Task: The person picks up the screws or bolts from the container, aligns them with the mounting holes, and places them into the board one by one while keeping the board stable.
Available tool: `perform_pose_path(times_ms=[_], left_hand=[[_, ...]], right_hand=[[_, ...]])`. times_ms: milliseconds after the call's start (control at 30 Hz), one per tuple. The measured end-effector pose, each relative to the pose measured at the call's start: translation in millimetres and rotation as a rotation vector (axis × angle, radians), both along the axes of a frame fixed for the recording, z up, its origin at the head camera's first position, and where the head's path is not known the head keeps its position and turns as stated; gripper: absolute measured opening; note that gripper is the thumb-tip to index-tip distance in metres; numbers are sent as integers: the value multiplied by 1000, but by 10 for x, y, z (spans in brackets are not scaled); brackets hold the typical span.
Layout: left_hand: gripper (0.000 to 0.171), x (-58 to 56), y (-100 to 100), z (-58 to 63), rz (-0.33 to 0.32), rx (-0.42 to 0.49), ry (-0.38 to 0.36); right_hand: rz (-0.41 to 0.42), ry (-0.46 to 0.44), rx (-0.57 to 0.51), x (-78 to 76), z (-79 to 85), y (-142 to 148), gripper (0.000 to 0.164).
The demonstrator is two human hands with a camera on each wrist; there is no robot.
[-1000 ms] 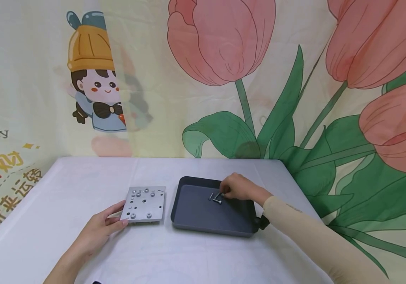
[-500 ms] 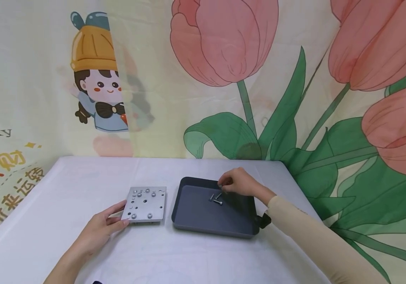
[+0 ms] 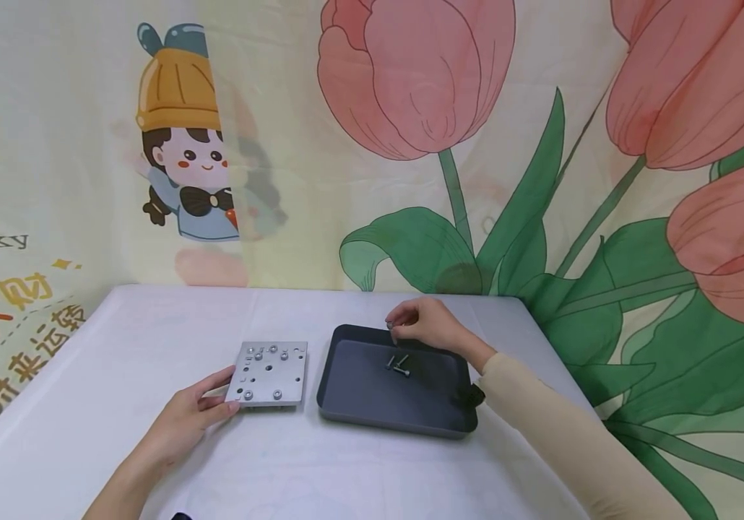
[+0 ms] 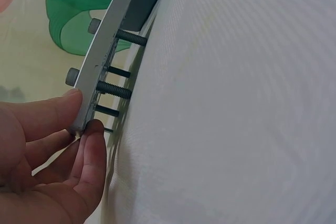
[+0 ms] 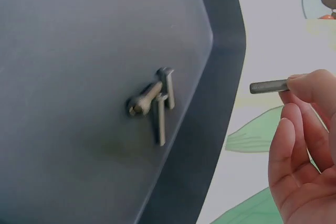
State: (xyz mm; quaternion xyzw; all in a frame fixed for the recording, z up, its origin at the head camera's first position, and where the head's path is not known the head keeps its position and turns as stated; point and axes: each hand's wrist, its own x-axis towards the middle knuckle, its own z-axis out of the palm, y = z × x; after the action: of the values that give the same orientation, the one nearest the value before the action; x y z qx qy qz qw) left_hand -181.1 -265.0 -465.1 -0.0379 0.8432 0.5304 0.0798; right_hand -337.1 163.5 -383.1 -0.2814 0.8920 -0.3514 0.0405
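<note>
At its near left corner, my left hand pinches a square silver metal plate. Several socket-head bolts sit in the plate's holes, and the left wrist view shows their threaded shanks sticking out underneath. Over the far side of a dark grey tray, my right hand pinches a bolt between thumb and fingers. Its shank end points out from the fingertips in the right wrist view, while the head is hidden by the hand. Three loose bolts lie together on the tray's floor.
The tray stands just right of the plate on a white-clothed table. A small black object shows at the bottom edge of the head view. Behind the table hangs a curtain printed with tulips and a cartoon figure.
My right hand has risen from the bolts in the tray and moved slightly left, taking one bolt with it. My left hand keeps its grip on the plate.
</note>
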Motion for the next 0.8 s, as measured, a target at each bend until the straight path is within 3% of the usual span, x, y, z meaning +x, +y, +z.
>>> perform_pose_path(times_ms=[567, 800], left_hand=[[80, -7, -4, 1, 1, -4, 8], [80, 2, -9, -14, -5, -6, 36]], right_hand=[[3, 4, -178, 15, 95, -440, 20], [18, -43, -274, 27, 94, -700, 21]])
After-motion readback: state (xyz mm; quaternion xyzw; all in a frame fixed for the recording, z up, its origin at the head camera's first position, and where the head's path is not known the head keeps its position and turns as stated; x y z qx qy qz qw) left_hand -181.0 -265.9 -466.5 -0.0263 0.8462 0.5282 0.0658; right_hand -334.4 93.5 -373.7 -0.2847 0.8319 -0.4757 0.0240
